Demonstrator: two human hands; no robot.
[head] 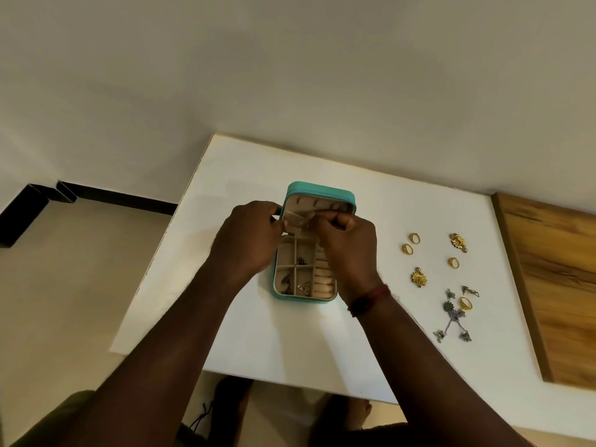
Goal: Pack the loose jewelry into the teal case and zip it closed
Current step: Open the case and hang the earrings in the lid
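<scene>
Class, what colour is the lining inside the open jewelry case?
Beige lining, clearest in the head view.

A wooden board (554, 285) borders the white table (258, 343)

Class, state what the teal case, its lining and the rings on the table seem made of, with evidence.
Teal case: likely faux leather; smooth matte shell. Lining: beige velvety fabric; soft, dull surface. Rings: gold-coloured metal; bright yellow glints, real gold unconfirmable.

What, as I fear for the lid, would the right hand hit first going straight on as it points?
Most likely the pale lining of the case lid, just ahead of the right hand. Depth is unclear; its fingers may already touch it.
</scene>
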